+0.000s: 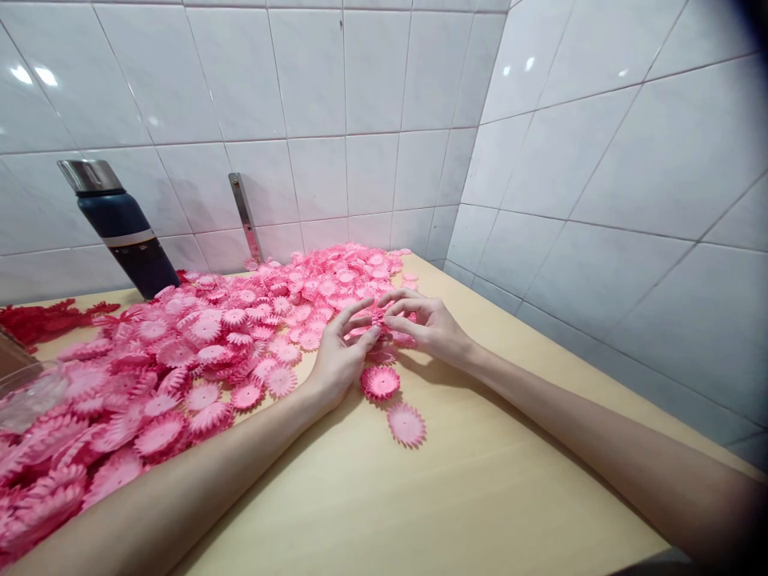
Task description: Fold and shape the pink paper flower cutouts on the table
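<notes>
My left hand (343,352) and my right hand (429,324) meet above the table, both closed at the fingertips on a pink flower-shaped petal disc (378,317). Fingers cover part of that disc. Just below my hands lies a darker pink petal disc (380,383) with a small hole at its centre. Nearer to me, a paler pink petal disc (406,424) rests flat and apart from it. To the left of my hands spreads a large heap of pink petal discs (204,330), reaching back toward the wall.
A dark blue bottle (129,232) with a metal cap stands at the back left. Red pieces (51,320) lie left of it, near a clear plastic container (30,400). A metal bracket (245,214) is against the tiled wall (312,80). The wooden table (480,472) meets the right wall.
</notes>
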### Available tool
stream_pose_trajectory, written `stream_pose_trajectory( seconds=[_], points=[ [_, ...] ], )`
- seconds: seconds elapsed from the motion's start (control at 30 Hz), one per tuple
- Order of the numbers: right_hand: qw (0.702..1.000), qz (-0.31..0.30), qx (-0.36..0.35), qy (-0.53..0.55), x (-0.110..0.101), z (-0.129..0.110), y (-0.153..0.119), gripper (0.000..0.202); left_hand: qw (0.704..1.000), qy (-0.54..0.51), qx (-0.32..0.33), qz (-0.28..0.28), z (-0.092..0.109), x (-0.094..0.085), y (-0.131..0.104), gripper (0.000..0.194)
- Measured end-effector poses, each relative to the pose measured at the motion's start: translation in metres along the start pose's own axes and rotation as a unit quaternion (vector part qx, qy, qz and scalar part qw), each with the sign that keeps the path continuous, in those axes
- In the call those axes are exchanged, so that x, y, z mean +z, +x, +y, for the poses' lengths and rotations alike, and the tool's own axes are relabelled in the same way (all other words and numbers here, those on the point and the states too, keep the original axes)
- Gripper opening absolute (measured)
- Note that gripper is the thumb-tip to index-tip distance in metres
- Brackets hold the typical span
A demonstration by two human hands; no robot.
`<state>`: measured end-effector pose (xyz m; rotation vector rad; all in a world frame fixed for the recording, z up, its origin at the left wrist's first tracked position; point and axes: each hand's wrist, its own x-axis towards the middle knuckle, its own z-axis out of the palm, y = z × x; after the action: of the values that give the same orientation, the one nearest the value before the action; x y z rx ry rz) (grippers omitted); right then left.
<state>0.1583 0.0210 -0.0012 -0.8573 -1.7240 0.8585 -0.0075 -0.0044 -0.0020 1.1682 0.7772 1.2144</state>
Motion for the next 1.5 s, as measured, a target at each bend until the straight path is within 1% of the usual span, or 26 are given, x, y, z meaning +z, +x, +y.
stream_pose_trajectory(
  seconds=[0.1, 0.17, 0.3, 0.47, 0.57, 0.7, 0.8, 0.93, 1.1, 1.33, 1.5],
  points=[
    [1.000, 0.004, -0.001, -0.024, 0.0006, 0.0000, 0.0003, 0.024, 1.000, -0.013, -0.003, 0.001, 0.0002, 0.0013, 0.0002, 0.033],
    [0.999, 0.011, -0.010, -0.042, 0.0011, 0.0003, 0.0007, 0.024, 1.000, -0.022, -0.002, 0.015, -0.0007, 0.0015, 0.0008, 0.028],
    [0.997, 0.020, -0.037, -0.071, 0.0026, 0.0020, 0.0016, 0.021, 0.998, -0.040, 0.012, 0.046, -0.0021, 0.0020, 0.0018, 0.025],
    [0.994, 0.015, -0.054, -0.096, 0.0027, 0.0058, 0.0018, 0.016, 0.998, -0.039, -0.017, 0.043, 0.0004, 0.0041, 0.0014, 0.023],
    [0.994, 0.017, -0.050, -0.099, 0.0024, 0.0067, 0.0013, 0.017, 0.999, -0.026, -0.025, 0.038, 0.0020, 0.0047, 0.0015, 0.020],
    [0.994, 0.012, -0.052, -0.091, 0.0029, 0.0061, 0.0006, 0.019, 0.998, -0.035, -0.025, 0.041, 0.0023, 0.0043, 0.0021, 0.014],
    [0.995, 0.009, -0.047, -0.083, 0.0030, 0.0057, 0.0000, 0.021, 0.998, -0.026, -0.022, 0.050, 0.0007, 0.0029, 0.0023, 0.019],
    [0.995, -0.010, -0.045, -0.084, 0.0018, 0.0065, -0.0002, 0.021, 0.999, -0.012, -0.012, 0.041, -0.0029, -0.0001, 0.0028, 0.024],
    [0.993, -0.018, -0.064, -0.100, 0.0005, 0.0094, 0.0005, 0.016, 0.999, -0.011, -0.006, 0.042, -0.0047, -0.0017, 0.0041, 0.025],
    [0.994, -0.020, -0.046, -0.093, 0.0005, 0.0075, 0.0002, 0.016, 0.999, -0.010, -0.006, 0.041, -0.0028, -0.0004, 0.0033, 0.023],
    [0.994, -0.021, -0.046, -0.093, 0.0008, 0.0085, 0.0001, 0.014, 0.999, -0.016, -0.015, 0.036, -0.0023, 0.0002, 0.0027, 0.024]
  ],
)
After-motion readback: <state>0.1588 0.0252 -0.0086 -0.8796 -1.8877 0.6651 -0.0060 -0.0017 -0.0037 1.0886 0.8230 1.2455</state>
